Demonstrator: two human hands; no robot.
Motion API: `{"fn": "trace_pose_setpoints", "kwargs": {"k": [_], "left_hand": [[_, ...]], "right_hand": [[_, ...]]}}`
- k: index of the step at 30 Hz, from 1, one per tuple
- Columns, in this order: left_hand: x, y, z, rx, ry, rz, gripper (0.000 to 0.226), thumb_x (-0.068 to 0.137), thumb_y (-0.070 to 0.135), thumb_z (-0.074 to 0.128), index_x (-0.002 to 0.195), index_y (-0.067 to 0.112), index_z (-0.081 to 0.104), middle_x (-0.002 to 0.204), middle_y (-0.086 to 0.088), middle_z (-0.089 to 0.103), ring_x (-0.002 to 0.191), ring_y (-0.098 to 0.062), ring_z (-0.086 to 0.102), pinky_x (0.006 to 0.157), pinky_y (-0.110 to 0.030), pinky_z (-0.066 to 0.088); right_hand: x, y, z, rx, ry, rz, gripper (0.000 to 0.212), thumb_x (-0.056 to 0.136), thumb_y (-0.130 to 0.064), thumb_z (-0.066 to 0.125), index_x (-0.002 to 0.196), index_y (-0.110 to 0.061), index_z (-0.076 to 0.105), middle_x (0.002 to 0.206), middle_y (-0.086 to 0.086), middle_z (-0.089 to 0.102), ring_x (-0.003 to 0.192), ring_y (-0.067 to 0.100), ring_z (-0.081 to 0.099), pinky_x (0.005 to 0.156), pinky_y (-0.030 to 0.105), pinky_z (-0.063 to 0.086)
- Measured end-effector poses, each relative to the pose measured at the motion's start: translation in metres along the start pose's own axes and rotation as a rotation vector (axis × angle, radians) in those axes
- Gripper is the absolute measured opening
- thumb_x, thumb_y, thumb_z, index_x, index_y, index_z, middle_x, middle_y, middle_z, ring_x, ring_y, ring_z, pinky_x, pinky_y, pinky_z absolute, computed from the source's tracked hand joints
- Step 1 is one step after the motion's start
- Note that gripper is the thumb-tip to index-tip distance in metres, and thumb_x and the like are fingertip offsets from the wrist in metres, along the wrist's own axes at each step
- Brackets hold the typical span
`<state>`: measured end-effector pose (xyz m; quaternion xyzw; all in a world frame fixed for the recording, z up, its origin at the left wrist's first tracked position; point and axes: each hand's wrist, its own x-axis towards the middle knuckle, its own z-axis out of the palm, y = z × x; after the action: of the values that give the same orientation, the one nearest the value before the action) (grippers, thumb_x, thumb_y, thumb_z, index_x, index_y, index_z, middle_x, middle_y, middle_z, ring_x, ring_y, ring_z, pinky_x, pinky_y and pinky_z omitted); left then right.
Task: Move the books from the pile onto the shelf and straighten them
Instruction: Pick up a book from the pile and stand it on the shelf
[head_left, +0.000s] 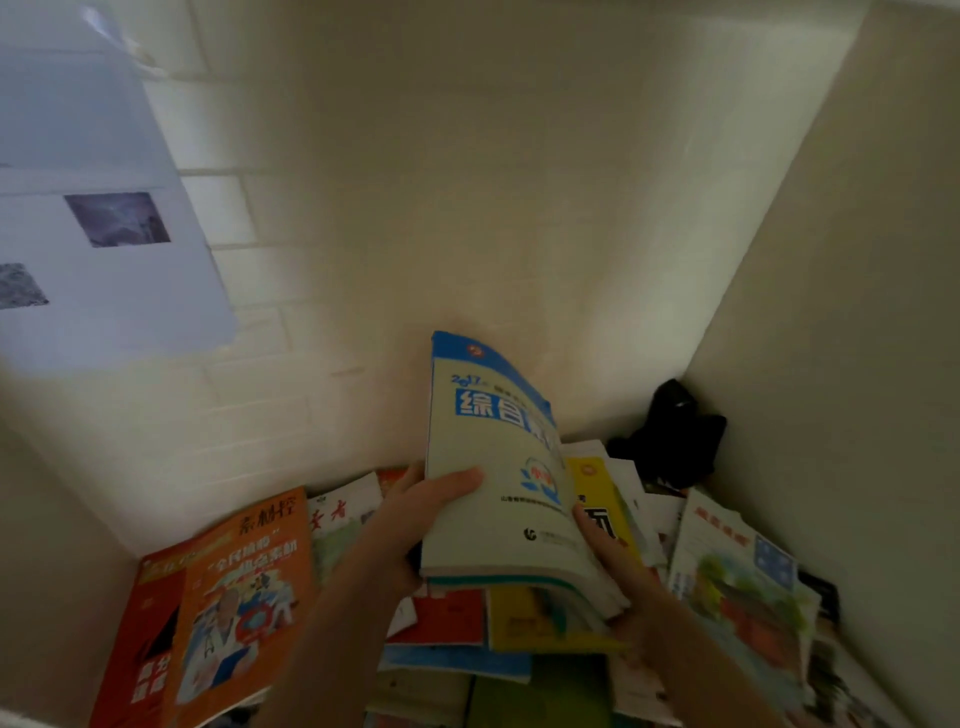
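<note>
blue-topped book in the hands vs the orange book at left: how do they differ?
The blue-topped book is lifted and tilted up, gripped by the left hand and right hand; the orange book lies in the pile, untouched. The blue-topped book's cover is pale with a blue band and its top corner curls; the orange book's cover is bright orange with a cartoon figure. Both are softcovers with Chinese titles.

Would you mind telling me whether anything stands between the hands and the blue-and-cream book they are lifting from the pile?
Nothing visible does. The left hand grips the blue-and-cream book at its left edge, thumb on the cover, and the right hand holds its right edge. The book is raised above the pile.
</note>
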<state>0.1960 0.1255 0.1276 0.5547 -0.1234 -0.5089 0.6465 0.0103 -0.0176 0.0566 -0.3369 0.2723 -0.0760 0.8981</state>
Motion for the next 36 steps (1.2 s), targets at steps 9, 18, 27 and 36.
{"fn": "trace_pose_setpoints", "kwargs": {"k": [9, 18, 27, 36], "left_hand": [[0.062, -0.086, 0.030, 0.398, 0.150, -0.019, 0.052, 0.071, 0.029, 0.082, 0.114, 0.023, 0.053, 0.108, -0.001, 0.067, 0.090, -0.020, 0.069, 0.074, -0.038, 0.060], [0.077, -0.133, 0.021, 0.581, 0.268, -0.136, 0.056, 0.071, 0.034, 0.081, 0.114, 0.020, 0.048, 0.110, 0.002, 0.061, 0.095, -0.018, 0.064, 0.080, -0.036, 0.057], [0.082, -0.149, 0.032, 0.631, 0.336, -0.114, 0.077, 0.054, 0.057, 0.080, 0.116, 0.026, 0.046, 0.113, 0.005, 0.060, 0.103, -0.019, 0.061, 0.088, -0.045, 0.055], [0.113, -0.121, 0.042, 0.529, 0.304, -0.212, 0.039, 0.075, 0.032, 0.078, 0.104, 0.013, 0.061, 0.101, -0.007, 0.070, 0.077, -0.016, 0.067, 0.060, -0.026, 0.056]], "right_hand": [[-0.018, -0.056, -0.073, -0.735, 0.446, -0.249, 0.034, 0.084, -0.009, 0.071, 0.117, -0.012, 0.064, 0.102, 0.004, 0.075, 0.090, 0.025, 0.073, 0.079, 0.051, 0.058], [0.006, -0.018, -0.103, -0.960, 0.488, -0.136, 0.030, 0.092, -0.020, 0.061, 0.121, -0.026, 0.055, 0.104, -0.008, 0.063, 0.084, 0.000, 0.060, 0.060, 0.010, 0.046], [0.001, -0.019, -0.131, -0.810, 0.501, -0.150, 0.027, 0.089, -0.012, 0.066, 0.112, -0.024, 0.063, 0.098, -0.005, 0.074, 0.081, 0.015, 0.073, 0.063, 0.027, 0.059], [0.007, -0.029, -0.139, -0.737, 0.447, -0.089, 0.044, 0.073, -0.012, 0.081, 0.114, -0.018, 0.065, 0.104, 0.003, 0.074, 0.088, 0.022, 0.073, 0.071, 0.040, 0.061]]}}
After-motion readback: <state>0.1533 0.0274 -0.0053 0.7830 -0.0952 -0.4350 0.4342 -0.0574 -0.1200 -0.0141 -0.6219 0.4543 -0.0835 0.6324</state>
